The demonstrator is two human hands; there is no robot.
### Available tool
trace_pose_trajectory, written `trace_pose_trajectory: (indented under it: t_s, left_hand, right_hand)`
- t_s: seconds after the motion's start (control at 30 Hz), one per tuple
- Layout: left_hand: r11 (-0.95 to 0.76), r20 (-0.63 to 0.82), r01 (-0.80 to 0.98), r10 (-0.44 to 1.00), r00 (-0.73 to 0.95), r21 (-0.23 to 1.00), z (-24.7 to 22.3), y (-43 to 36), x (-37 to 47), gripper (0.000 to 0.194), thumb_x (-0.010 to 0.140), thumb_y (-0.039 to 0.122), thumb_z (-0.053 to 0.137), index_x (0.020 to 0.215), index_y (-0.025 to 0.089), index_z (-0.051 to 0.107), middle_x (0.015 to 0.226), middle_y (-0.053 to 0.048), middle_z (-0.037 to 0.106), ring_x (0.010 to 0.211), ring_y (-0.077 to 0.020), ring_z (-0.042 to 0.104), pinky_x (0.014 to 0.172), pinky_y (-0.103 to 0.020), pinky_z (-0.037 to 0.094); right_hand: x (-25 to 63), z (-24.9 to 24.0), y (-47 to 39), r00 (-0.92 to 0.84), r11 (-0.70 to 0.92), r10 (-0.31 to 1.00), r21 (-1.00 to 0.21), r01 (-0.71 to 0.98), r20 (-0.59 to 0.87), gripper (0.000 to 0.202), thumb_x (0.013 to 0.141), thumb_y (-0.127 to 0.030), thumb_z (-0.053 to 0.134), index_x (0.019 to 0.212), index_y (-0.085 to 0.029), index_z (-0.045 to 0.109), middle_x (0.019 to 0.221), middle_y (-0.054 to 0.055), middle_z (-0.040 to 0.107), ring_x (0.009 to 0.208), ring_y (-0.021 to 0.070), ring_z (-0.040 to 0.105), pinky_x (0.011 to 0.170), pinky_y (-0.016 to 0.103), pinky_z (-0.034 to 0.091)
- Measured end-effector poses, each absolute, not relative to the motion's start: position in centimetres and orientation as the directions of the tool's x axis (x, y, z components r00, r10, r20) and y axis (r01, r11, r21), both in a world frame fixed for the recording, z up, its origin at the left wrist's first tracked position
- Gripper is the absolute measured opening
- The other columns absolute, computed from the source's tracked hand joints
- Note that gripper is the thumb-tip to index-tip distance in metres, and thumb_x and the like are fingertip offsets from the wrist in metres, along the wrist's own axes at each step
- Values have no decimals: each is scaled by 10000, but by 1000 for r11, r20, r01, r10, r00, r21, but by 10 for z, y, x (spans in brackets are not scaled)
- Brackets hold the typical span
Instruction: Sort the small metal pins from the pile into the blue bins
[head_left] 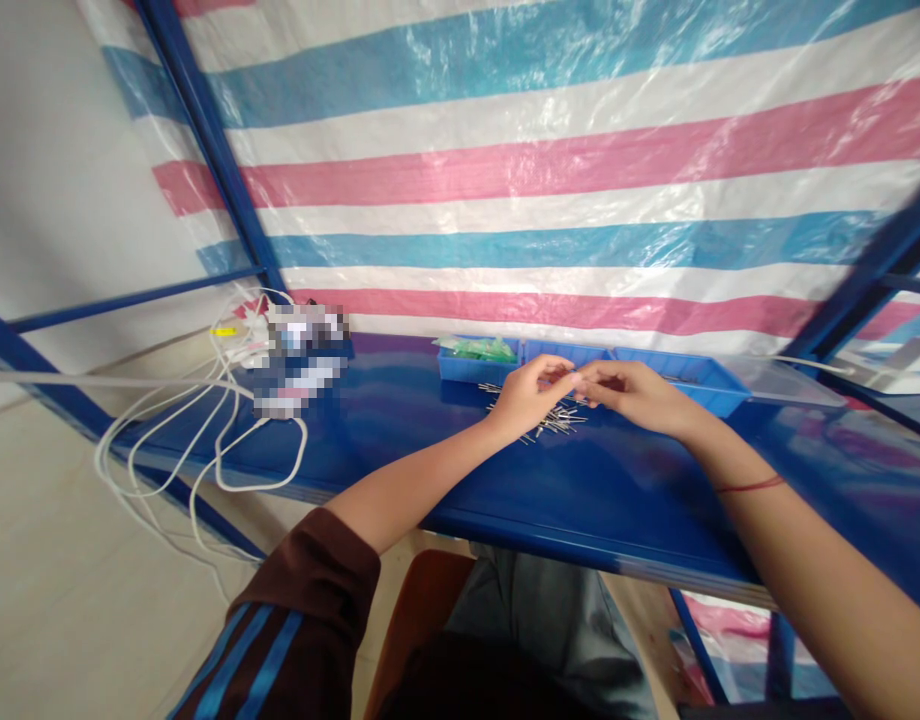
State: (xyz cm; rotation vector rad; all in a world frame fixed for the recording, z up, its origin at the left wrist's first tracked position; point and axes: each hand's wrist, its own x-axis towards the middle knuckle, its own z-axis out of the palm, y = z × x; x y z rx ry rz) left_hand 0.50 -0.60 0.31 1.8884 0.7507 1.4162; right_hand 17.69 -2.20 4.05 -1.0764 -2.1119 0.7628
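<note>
- Pinching something small between your fingertips, your left hand (531,395) and right hand (629,393) meet just above the scatter of thin metal pins (550,420); the piece itself is too small to make out, though it looks like one of those pins.
- Keep both pinches tight and close to the bench; a slipped pin would probably land back in the pile rather than roll away.
- Beyond your knuckles sits a row of blue trays (580,362); the one past your left hand holds green pieces (479,348); mind their low walls when you reach forward.
- Well out to the left of your left hand lie looping white cables (205,430), hanging over the bench edge; steer clear of them.
- Between your hands and your body the blue bench top (617,490) gives open room; its near edge lies under your forearms.
</note>
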Motion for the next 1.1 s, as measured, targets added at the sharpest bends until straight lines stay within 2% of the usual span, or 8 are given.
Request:
trace_pose_trajectory:
  t_s: [0.1,0.4,0.6,1.1]
  left_hand:
    - [-607,580,52,778,242,793,5,-6,3,132,814,268,615,877,152,612,912,-67,677,862,-154,639,771,-290,501]
    - [-619,601,-5,760,248,785,11,-9,0,119,842,267,574,865,156,610,877,-47,663,811,-126,619,735,-259,487]
    - [-637,628,-22,753,195,770,12,-8,-1,118,833,269,588,838,153,611,872,-49,662,809,-126,614,729,-259,484]
    - [-614,608,-27,773,182,789,13,-7,0,116,806,270,625,830,156,621,853,-44,669,787,-123,619,739,-272,493]
  right_hand:
    - [175,42,-23,-432,478,856,-752,454,284,372,745,-546,608,820,-184,657,760,42,650,641,154,577,626,304,462]
    - [173,42,-26,-463,478,843,-776,412,274,362,757,-524,613,822,-170,657,766,44,660,640,138,569,613,292,449]
    - [171,42,-27,-428,447,862,-808,384,273,386,739,-497,642,960,-181,635,811,47,666,616,123,563,558,271,444]
    - [167,41,-27,-385,446,872,-816,367,303,396,691,-551,659,825,-179,672,745,39,656,601,127,559,558,283,454]
